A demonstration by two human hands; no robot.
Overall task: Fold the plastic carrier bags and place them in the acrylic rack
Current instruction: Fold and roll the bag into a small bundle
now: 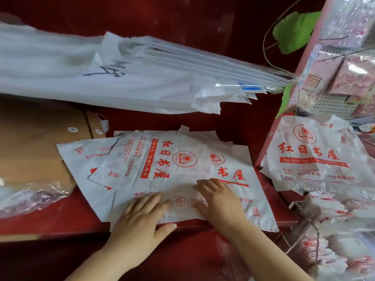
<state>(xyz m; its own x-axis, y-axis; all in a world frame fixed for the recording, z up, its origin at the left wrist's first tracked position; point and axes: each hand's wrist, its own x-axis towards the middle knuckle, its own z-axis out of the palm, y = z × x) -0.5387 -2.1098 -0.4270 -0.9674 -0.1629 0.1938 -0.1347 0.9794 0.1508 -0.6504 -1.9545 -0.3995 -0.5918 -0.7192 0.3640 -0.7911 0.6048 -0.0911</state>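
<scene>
Left hand (140, 218) and right hand (219, 201), both flat and gripping nothing, press the top bag (180, 177) onto the counter (60, 222), apparently smoothing it for folding, with the rack (313, 222) just right.

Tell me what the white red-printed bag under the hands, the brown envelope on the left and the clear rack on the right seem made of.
White red-printed carrier bag: thin plastic film, semi-matte; it creases finely and print beneath shows through. Brown envelope: kraft paper, matte, with a string-tie button. Clear rack: likely acrylic, glossy; see-through walls, blurred.
</scene>
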